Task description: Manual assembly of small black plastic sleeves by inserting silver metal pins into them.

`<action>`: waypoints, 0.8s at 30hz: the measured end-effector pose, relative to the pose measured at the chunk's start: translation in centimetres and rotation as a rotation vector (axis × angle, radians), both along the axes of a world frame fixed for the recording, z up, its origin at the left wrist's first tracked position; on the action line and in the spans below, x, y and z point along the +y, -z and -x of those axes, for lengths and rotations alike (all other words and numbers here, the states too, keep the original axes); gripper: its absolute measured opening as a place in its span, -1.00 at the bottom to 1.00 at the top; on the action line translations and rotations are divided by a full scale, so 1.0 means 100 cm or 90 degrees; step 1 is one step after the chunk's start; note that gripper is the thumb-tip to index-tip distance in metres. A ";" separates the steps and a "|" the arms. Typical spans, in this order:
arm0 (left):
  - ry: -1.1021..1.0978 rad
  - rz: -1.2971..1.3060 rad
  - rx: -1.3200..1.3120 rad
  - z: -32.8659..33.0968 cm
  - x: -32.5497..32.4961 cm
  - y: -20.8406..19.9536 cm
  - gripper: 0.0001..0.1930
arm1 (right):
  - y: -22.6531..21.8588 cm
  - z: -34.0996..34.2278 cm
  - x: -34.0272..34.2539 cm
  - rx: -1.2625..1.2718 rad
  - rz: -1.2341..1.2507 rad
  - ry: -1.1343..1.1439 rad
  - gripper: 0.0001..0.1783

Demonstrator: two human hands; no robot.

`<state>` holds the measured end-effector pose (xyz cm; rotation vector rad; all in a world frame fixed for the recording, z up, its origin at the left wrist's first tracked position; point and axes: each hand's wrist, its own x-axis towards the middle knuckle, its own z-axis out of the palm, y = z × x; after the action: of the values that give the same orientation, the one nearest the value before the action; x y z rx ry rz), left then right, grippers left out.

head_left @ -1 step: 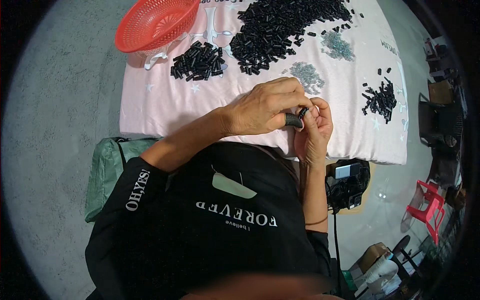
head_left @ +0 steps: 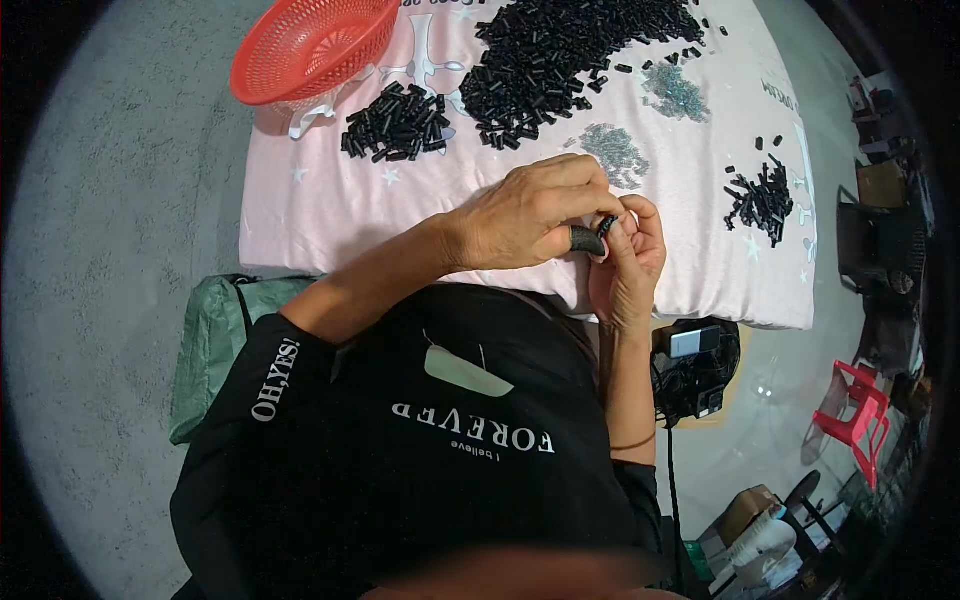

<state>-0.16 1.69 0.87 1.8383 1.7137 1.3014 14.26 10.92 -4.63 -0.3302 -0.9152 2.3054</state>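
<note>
fingers pinch dark piece | heaped short black cylinders | creased pink cloth

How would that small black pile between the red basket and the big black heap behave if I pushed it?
The small black pile would probably spread apart, since its pieces lie loose. Individual pieces might roll, as they look like short cylinders, though the soft, wrinkled pink cloth could slow them. Each is likely light, being so small.
</note>
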 end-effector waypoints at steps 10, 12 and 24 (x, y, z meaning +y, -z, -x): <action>0.027 -0.032 0.061 -0.005 0.002 0.005 -0.67 | 0.011 -0.005 0.006 0.009 -0.005 -0.037 -0.76; 0.023 -0.066 0.061 -0.007 0.003 0.006 -0.66 | 0.010 -0.005 0.006 0.027 0.010 -0.035 -0.81; -0.023 -0.095 0.055 -0.010 -0.002 0.007 -0.68 | 0.016 -0.006 0.002 0.035 -0.003 -0.031 -0.77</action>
<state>0.86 1.49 0.13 1.9810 1.7422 1.4187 14.81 11.14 -6.18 -0.2435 -0.9106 2.3436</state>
